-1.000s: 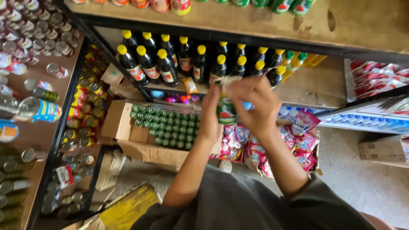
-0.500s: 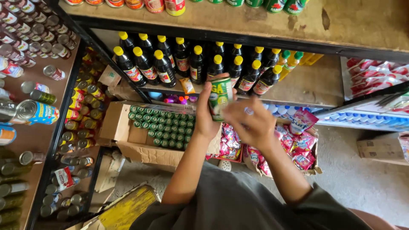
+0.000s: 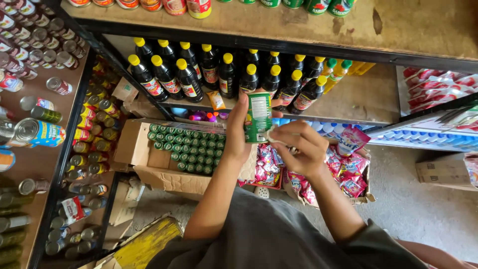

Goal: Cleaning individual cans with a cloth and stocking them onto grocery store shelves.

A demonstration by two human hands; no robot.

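My left hand (image 3: 238,133) holds a green can (image 3: 258,118) upright in front of the shelves, fingers wrapped round its side. My right hand (image 3: 298,148) is closed at the can's lower right edge and pinches a small pale thing against it; what that thing is I cannot tell. Behind the can stands a row of dark bottles with yellow caps (image 3: 226,71) on a wooden shelf (image 3: 354,99). Below my hands lies an open cardboard box of green cans (image 3: 191,147).
Shelves of tins (image 3: 35,132) run down the left side. A box of pink sachets (image 3: 348,177) sits on the concrete floor to the right. Blue-capped bottles (image 3: 398,137) and red packs (image 3: 438,87) are at far right. More cans line the top shelf (image 3: 199,6).
The can has risen slightly and turned in my left hand. My right hand has dropped from the can's top to its lower right side.
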